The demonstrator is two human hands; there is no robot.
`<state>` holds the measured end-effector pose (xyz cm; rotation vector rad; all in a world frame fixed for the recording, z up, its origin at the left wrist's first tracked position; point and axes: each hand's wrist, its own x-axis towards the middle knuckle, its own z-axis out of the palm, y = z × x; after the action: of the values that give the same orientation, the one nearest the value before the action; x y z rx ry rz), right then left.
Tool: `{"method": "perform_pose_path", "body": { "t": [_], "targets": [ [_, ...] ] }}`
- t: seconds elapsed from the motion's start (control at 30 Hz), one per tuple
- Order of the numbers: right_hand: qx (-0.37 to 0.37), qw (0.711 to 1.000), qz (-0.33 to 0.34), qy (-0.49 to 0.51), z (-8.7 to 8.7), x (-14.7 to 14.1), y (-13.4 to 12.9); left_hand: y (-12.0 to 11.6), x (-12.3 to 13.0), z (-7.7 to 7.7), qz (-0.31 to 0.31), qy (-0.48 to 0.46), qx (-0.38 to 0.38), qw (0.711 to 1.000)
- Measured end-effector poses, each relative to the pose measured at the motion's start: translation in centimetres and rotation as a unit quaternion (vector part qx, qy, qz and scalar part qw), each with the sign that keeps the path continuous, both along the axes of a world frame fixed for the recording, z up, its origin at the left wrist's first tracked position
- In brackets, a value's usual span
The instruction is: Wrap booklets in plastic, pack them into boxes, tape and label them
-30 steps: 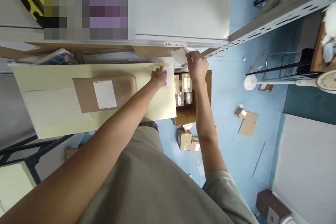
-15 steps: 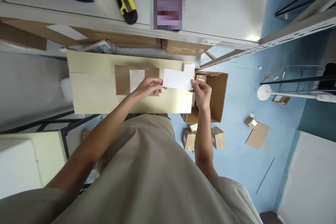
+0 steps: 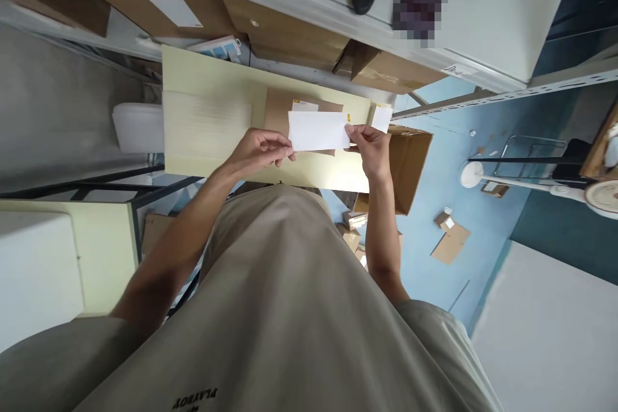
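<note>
Pale-yellow tabletop (image 3: 207, 119) under L hand (image 3: 258, 149) & R hand (image 3: 375, 151) fingers, brown ctn (image 3: 410, 167) past R ones, flat box (image 3: 279, 106) lower, btwn both sets. White slip (image 3: 316, 131) pinched rn in L + R fingertips, yellow mark (image 3: 348, 118) by R thumb.

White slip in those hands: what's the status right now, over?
Right fingers pinching white slip at right end. Left fingers at its left end. Slip partly hiding brown package from view.

Pkg (image 3: 277, 111) on tbl (image 3: 207, 119) under paper (image 3: 317, 131), ctn (image 3: 411, 166) to R, prob. below tbl.
</note>
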<state>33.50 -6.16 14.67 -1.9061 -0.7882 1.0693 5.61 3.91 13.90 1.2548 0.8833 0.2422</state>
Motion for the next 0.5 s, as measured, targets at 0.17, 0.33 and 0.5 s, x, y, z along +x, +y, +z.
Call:
{"method": "perform_pose_path", "body": {
  "t": [0.17,0.33,0.5],
  "targets": [
    [-0.011,0.998,0.033,-0.057,0.5,-4.7,1.9,1.4,-5.0,-0.5,0.006,-0.007,0.011,1.0],
    [-0.024,0.973,0.073,-0.216,0.9,-11.3,3.6,2.2,-9.1,-1.4,0.033,-0.037,0.035,0.998],
    [0.066,0.965,0.187,-0.172,3.3,-19.8,3.7,2.7,-12.6,-1.5,0.034,-0.053,0.099,0.993]
  ]
}}
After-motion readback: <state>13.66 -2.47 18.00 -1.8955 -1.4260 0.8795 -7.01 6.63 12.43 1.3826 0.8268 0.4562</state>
